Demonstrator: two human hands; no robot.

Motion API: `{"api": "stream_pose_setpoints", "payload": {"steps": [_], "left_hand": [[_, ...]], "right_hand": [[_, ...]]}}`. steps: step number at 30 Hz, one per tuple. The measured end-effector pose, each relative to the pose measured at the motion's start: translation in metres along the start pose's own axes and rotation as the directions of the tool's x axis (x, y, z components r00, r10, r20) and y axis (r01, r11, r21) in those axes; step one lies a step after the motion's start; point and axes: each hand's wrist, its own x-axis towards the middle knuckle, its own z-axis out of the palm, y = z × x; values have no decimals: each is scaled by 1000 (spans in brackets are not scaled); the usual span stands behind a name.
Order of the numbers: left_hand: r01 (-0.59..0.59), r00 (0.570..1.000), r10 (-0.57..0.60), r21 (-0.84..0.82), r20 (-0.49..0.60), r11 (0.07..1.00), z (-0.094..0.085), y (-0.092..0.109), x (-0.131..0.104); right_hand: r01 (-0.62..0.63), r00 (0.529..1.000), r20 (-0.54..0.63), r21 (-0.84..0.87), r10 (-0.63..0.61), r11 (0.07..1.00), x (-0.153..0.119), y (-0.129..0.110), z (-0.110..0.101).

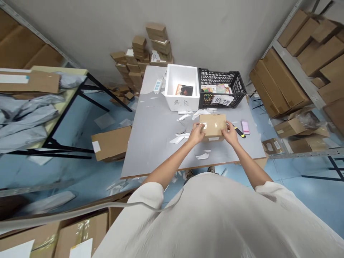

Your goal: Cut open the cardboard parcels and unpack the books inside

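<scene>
A small brown cardboard box [214, 126] rests on the grey table [150, 143], near its front right part. My left hand [197, 133] grips the box's left side, fingers at a shiny piece of tape. On the opposite side, my right hand [230, 133] holds the box's right edge. A black and yellow cutter [239, 132] lies just right of my right hand, and a pink phone [245, 127] lies beyond it. Torn white paper scraps [177, 139] are scattered around the box.
Behind the box stand a white foam bin [182, 103] and a black crate [240, 87], both with items inside. A power strip [158, 86] lies at the back left. Stacked boxes [161, 46] stand by the wall; a shelf [309, 89] with cartons is on the right.
</scene>
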Motion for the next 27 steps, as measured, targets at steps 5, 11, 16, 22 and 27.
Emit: {"api": "stream_pose_setpoints", "payload": {"steps": [5, 11, 16, 22, 27], "left_hand": [[2, 1000, -2, -13, 31, 1000, 16, 0, 11], [22, 998, -14, 132, -60, 991, -1, -13, 12], [6, 999, 0, 108, -54, 994, -14, -15, 5], [73, 995, -74, -27, -67, 997, -30, -21, -4], [162, 983, -163, -14, -90, 987, -43, -43, -9]], "right_hand": [[36, 999, -29, -10, -37, 999, 2, 13, -6], [89, 994, 51, 121, -96, 989, 5, 1, 19], [129, 963, 207, 196, -170, 972, 9, -11, 42], [155, 912, 339, 237, -231, 959, 7, -12, 62], [189, 886, 393, 179, -247, 965, 1, -16, 72]]}}
